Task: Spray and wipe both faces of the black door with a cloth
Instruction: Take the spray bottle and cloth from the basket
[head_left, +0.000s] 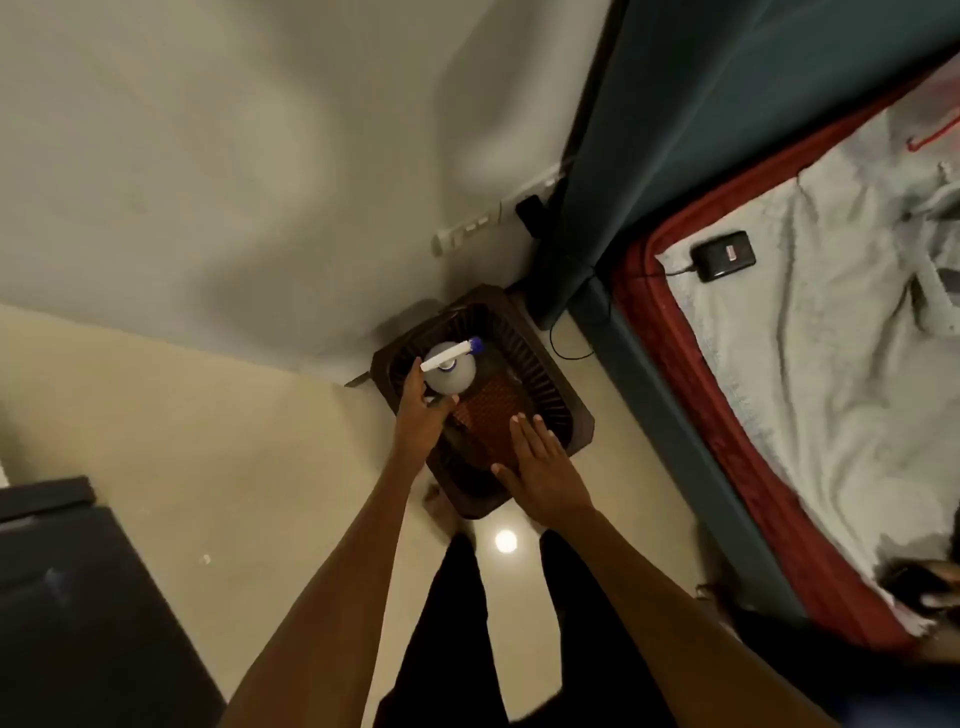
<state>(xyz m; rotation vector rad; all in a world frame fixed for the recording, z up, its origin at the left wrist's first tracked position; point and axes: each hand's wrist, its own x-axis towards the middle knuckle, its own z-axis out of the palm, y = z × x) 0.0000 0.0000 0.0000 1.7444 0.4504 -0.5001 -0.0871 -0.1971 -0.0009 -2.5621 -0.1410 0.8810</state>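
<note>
A white spray bottle (451, 371) with a blue nozzle stands in a dark brown basket (566, 400) on the floor by the wall. My left hand (422, 415) grips the bottle's body, fingers on its left side and thumb under it. An orange-red cloth (493, 402) lies in the basket beside the bottle. My right hand (543, 470) hovers flat over the near part of the cloth, fingers straight, holding nothing. A black panel (62, 603) fills the lower left corner; whether it is the door I cannot tell.
A bed with a teal frame (670, 415), red mattress edge and white sheet runs along the right. A black device (724, 255) with a cable lies on the sheet. A switch plate (467, 231) is on the wall. My legs stand on glossy cream floor (234, 467).
</note>
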